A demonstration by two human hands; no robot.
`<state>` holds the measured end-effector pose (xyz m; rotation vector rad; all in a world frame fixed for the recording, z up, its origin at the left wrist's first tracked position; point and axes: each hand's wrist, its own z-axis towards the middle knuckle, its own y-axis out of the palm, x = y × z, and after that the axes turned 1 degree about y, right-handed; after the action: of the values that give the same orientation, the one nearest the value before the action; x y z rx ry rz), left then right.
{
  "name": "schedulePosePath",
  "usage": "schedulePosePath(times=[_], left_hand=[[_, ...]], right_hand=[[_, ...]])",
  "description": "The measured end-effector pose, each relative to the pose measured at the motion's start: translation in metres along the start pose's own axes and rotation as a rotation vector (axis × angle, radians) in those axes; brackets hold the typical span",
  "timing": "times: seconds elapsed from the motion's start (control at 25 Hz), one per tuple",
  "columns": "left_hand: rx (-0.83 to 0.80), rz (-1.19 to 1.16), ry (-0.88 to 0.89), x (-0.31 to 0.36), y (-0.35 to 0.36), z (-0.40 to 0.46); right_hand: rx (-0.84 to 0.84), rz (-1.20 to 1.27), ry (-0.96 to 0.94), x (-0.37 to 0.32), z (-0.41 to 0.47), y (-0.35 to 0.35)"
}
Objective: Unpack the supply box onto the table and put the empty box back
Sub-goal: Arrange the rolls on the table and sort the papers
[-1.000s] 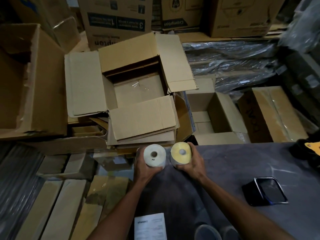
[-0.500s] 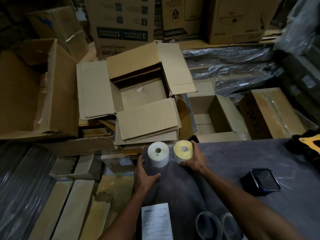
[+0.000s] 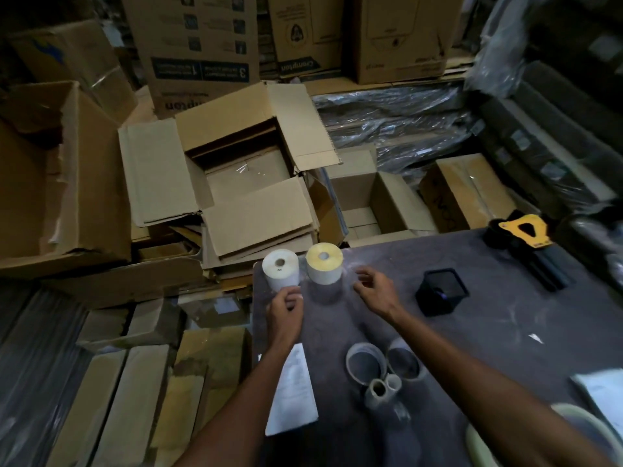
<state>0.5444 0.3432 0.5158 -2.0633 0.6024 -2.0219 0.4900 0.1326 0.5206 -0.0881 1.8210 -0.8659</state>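
Two rolls, white (image 3: 280, 271) and yellow (image 3: 324, 267), stand at the table's (image 3: 505, 332) far-left corner. Left hand (image 3: 286, 310) touches white roll; right hand (image 3: 374, 291) released. Risk: nudged rolls topple off. Supply box (image 3: 236, 176) sits beyond, apparently empty.

LIGHT: dim overall, brightest on central cardboard box (image 3: 236, 183) | CORNERS: fall to near black | GLARE: small highlights on plastic sheeting (image 3: 397, 123) and tape inside box | SHADOW: soft, under rolls on table (image 3: 505, 332) | BLUR: motion smear at lower left and right edges | DISTORTION: wide-angle bowing at frame edges
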Motion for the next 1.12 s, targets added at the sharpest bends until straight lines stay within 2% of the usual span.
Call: schedulePosePath(times=[0.24, 0.48, 0.68, 0.84, 0.92, 1.12], left_hand=[[-0.080, 0.000, 0.259, 0.063, 0.046, -0.078], [-0.175, 0.011, 0.352, 0.104, 0.129, -0.207], [-0.296, 0.158, 0.277, 0.079, 0.193, -0.296], [-0.440, 0.333, 0.118, 0.051, 0.216, -0.335], [-0.481, 0.378, 0.062, 0.043, 0.224, -0.344], [-0.415, 0.387, 0.030, 0.037, 0.237, -0.349]], right_hand=[[0.080, 0.114, -0.137, 0.027, -0.082, -0.073], [0.074, -0.010, -0.253, 0.129, -0.156, -0.161], [0.000, -0.240, -0.179, 0.230, -0.207, -0.226], [-0.099, -0.424, -0.152, 0.282, -0.228, -0.244], [-0.131, -0.414, -0.131, 0.300, -0.238, -0.246], [-0.105, -0.281, -0.208, 0.319, -0.247, -0.244]])
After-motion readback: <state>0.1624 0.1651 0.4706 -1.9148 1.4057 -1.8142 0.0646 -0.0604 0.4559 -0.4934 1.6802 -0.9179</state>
